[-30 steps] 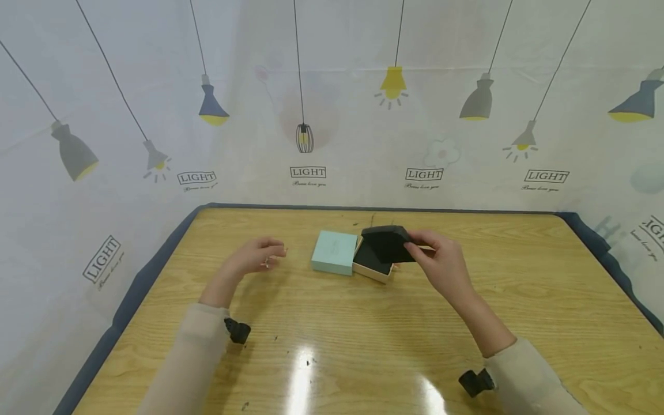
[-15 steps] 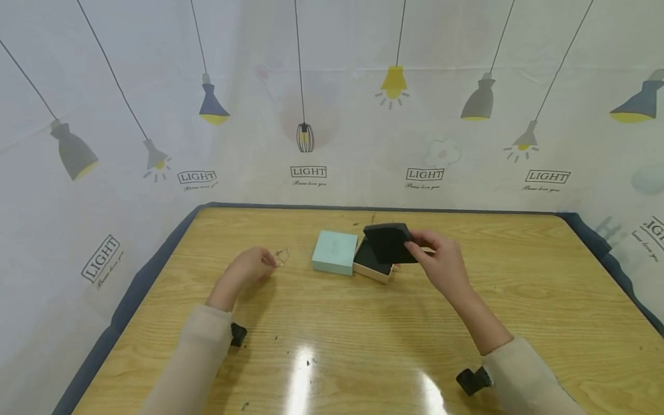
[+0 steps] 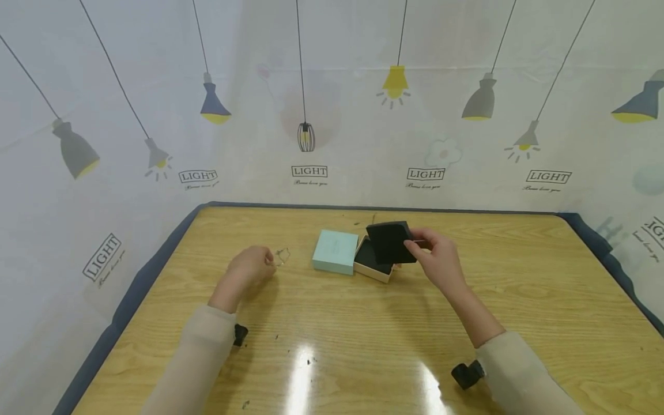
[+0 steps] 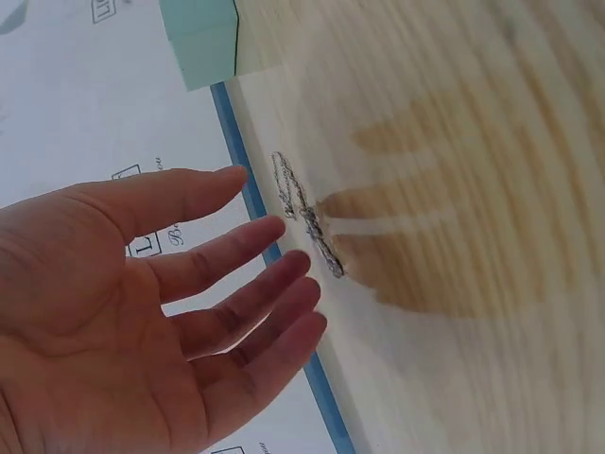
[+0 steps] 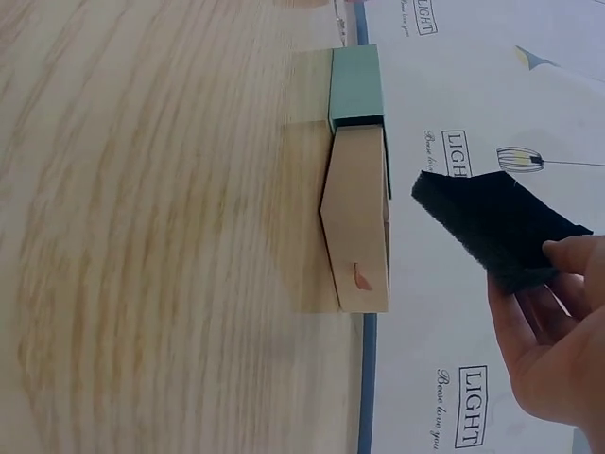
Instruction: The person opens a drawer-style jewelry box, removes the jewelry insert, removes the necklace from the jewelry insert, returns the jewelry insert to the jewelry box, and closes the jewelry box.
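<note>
My left hand (image 3: 251, 266) hovers low over the table, its thumb and fingers apart and loosely bent in the left wrist view. Just beyond those fingertips a thin silver chain bracelet (image 4: 315, 230) lies on the wood. With thumb and fingers my right hand (image 3: 438, 256) pinches a black foam pad (image 3: 391, 242) by its right edge, tilted up over the open box base (image 3: 371, 274). More black lining shows inside that peach-coloured base, partly hidden by the pad. A mint-green box lid (image 3: 335, 251) touches or nearly touches the base on its left.
The wooden table (image 3: 337, 334) carries these things toward its far side. Behind it hangs a white curtain (image 3: 358, 132) printed with lamps, ending at a dark blue edge. Black wrist cameras (image 3: 468, 374) sit at the sleeves.
The left hand has lowered the bracelet to the table and let it go; the chain now lies spread there. The right hand has tipped the foam pad slightly more upright.
</note>
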Motion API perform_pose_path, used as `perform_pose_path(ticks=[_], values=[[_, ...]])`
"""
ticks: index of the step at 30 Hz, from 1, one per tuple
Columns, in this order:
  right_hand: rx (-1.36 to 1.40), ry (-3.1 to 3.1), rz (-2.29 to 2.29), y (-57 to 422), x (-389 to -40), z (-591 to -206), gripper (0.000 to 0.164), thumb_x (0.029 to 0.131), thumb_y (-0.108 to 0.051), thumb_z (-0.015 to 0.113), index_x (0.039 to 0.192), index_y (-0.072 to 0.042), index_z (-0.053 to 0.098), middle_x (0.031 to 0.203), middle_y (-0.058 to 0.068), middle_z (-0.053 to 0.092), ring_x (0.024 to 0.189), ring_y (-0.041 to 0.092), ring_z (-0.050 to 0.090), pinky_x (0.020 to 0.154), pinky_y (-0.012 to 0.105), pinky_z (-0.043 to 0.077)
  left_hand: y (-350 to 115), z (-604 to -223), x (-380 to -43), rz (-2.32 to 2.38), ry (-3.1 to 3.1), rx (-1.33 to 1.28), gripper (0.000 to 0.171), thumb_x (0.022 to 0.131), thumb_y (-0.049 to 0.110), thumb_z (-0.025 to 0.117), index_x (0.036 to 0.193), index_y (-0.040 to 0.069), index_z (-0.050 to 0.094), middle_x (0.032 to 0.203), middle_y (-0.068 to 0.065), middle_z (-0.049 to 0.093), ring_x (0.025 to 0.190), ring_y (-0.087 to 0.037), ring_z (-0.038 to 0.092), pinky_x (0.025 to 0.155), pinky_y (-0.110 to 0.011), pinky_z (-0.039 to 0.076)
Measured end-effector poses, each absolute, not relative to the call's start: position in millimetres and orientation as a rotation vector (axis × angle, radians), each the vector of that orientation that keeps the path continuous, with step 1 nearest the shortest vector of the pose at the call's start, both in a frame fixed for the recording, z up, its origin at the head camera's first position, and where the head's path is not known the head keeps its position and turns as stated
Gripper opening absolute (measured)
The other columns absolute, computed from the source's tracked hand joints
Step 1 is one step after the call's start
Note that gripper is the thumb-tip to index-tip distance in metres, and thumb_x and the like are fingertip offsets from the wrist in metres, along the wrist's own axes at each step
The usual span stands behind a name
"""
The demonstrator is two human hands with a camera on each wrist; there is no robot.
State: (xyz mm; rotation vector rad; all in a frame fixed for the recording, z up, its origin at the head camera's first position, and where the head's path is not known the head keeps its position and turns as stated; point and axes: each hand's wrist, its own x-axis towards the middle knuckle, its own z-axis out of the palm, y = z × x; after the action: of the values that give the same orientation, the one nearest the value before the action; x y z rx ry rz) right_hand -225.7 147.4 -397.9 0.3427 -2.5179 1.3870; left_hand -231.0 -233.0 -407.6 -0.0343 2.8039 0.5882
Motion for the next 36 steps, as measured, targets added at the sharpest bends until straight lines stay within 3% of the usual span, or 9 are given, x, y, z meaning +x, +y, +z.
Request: perform_pose_path(ticks=[4, 8, 11, 17, 25, 30, 36], values=[[0.331, -2.541, 1.394, 146, -230, -402, 0.025, 0.097, -0.014, 0.064, 0.117, 0.001, 0.068, 0.113, 0.021, 0.071, 0.099, 0.034, 0.070, 0.074, 0.007, 0.048, -223, -406, -235, 0.528, 2.884, 0.013, 0.044, 0.096, 0.024, 0.058, 0.135, 0.003, 0.056, 0.144, -0.025, 0.045, 0.115, -0.039, 0.058, 0.094, -0.052, 0.052], [0.316, -2.571, 1.395, 145, -236, -408, 0.033, 0.098, -0.013, 0.063, 0.129, -0.002, 0.062, 0.115, 0.022, 0.070, 0.101, 0.036, 0.070, 0.083, 0.029, 0.059, -207, -405, -239, 0.569, 2.937, 0.073, 0.048, 0.097, 0.029, 0.063, 0.138, 0.007, 0.053, 0.150, -0.022, 0.040, 0.125, -0.039, 0.054, 0.102, -0.053, 0.050], [0.300, -2.592, 1.392, 143, -239, -411, 0.044, 0.098, -0.010, 0.062, 0.141, -0.007, 0.051, 0.117, 0.025, 0.069, 0.102, 0.039, 0.069, 0.084, 0.048, 0.059, -194, -404, -241, 0.626, 2.956, 0.140, 0.048, 0.097, 0.029, 0.065, 0.139, 0.010, 0.053, 0.152, -0.018, 0.039, 0.134, -0.039, 0.047, 0.106, -0.053, 0.046], [0.238, -2.656, 1.385, 139, -243, -416, 0.056, 0.098, -0.009, 0.063, 0.147, -0.010, 0.038, 0.120, 0.025, 0.063, 0.103, 0.041, 0.069, 0.082, 0.048, 0.060, -165, -405, -243, 0.625, 2.983, 0.361, 0.046, 0.097, 0.028, 0.066, 0.139, 0.014, 0.054, 0.155, -0.010, 0.037, 0.140, -0.034, 0.042, 0.107, -0.051, 0.048], [0.226, -2.715, 1.361, 138, -244, -421, 0.040, 0.098, -0.012, 0.064, 0.133, -0.001, 0.049, 0.122, 0.025, 0.058, 0.104, 0.040, 0.067, 0.084, 0.047, 0.060, -133, -409, -247, 0.490, 2.982, 0.477, 0.049, 0.096, 0.031, 0.068, 0.140, 0.019, 0.054, 0.159, -0.007, 0.035, 0.145, -0.033, 0.035, 0.109, -0.049, 0.046], [0.266, -2.736, 1.295, 139, -244, -422, 0.035, 0.097, -0.013, 0.064, 0.128, 0.002, 0.057, 0.122, 0.026, 0.059, 0.101, 0.040, 0.067, 0.082, 0.045, 0.060, -120, -411, -248, 0.429, 2.981, 0.518, 0.048, 0.096, 0.031, 0.067, 0.140, 0.019, 0.054, 0.155, -0.006, 0.042, 0.141, -0.031, 0.040, 0.106, -0.045, 0.049], [0.306, -2.811, 1.210, 141, -243, -419, 0.044, 0.096, -0.017, 0.066, 0.134, 0.005, 0.057, 0.125, 0.028, 0.055, 0.104, 0.040, 0.067, 0.082, 0.044, 0.060, -112, -415, -248, 0.345, 2.992, 0.520, 0.039, 0.097, 0.030, 0.066, 0.133, 0.019, 0.060, 0.143, -0.003, 0.054, 0.130, -0.025, 0.050, 0.102, -0.039, 0.052]])
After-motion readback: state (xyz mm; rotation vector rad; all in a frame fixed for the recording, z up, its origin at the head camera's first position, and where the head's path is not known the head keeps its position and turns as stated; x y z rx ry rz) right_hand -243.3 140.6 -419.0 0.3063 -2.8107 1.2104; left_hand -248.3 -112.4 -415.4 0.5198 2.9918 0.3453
